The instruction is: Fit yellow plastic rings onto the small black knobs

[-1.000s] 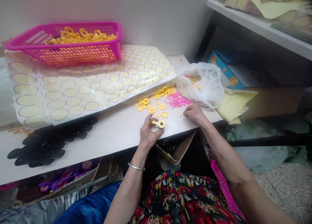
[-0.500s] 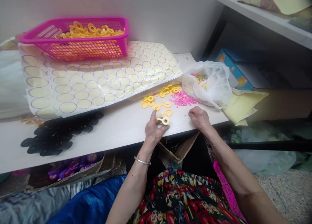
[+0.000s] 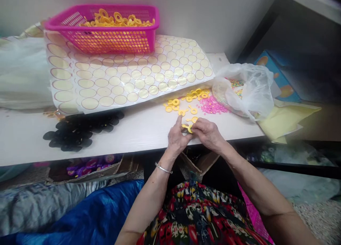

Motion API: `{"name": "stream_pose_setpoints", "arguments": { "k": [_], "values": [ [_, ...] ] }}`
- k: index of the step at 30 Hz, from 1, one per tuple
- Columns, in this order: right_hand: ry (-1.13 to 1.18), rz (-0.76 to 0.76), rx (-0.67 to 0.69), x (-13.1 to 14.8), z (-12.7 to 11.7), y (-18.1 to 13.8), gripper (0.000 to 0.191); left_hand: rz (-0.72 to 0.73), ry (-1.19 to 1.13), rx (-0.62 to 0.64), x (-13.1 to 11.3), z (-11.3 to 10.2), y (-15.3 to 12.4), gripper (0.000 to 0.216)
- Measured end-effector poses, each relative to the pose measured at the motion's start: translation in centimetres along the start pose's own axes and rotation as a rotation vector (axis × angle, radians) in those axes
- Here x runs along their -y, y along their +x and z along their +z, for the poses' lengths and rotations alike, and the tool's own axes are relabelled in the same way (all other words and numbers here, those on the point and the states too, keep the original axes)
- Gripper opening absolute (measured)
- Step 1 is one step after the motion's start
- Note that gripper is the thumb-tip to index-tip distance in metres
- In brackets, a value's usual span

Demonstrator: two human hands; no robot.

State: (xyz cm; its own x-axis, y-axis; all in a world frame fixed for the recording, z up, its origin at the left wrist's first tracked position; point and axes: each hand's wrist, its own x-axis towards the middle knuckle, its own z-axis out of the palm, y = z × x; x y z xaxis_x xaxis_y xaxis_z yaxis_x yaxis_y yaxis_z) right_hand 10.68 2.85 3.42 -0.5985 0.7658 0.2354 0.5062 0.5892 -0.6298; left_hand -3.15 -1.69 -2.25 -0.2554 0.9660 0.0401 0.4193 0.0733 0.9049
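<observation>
Between the thumb and fingers of my left hand (image 3: 178, 137) is a small yellow plastic ring with a handle (image 3: 189, 128). My right hand (image 3: 209, 134) meets it from the right, its fingertips pinched together at the ring. Whatever those fingertips hold is too small and covered to make out. Just beyond the hands lies another yellow ring piece (image 3: 194, 120), and several more yellow ring pieces (image 3: 174, 102) are scattered farther back. Beside them spreads a patch of tiny pink beads (image 3: 213, 106).
A pink basket (image 3: 114, 40) full of yellow pieces stands on sheets of oval stickers (image 3: 144, 82). Black oval pieces (image 3: 80, 133) lie at left. A plastic bag (image 3: 247, 92) of coloured beads and yellow paper (image 3: 290, 117) are at right. Below the table edge sits a cardboard box (image 3: 204, 163).
My right hand has moved left from the tabletop to the yellow ring in my left hand. The view has shifted, so the scene sits farther right.
</observation>
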Motion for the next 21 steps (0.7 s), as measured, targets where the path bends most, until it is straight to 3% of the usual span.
{"name": "stream_pose_setpoints", "arguments": {
  "k": [14, 21],
  "values": [
    [-0.052, 0.051, 0.075, -0.05, -0.31, 0.65, 0.017, 0.007, 0.036, -0.022, 0.28, 0.22, -0.07, 0.092],
    [0.134, 0.095, 0.036, -0.12, -0.7, 0.33, 0.013, 0.012, -0.001, -0.026, 0.58, 0.38, -0.04, 0.092]
  ]
}}
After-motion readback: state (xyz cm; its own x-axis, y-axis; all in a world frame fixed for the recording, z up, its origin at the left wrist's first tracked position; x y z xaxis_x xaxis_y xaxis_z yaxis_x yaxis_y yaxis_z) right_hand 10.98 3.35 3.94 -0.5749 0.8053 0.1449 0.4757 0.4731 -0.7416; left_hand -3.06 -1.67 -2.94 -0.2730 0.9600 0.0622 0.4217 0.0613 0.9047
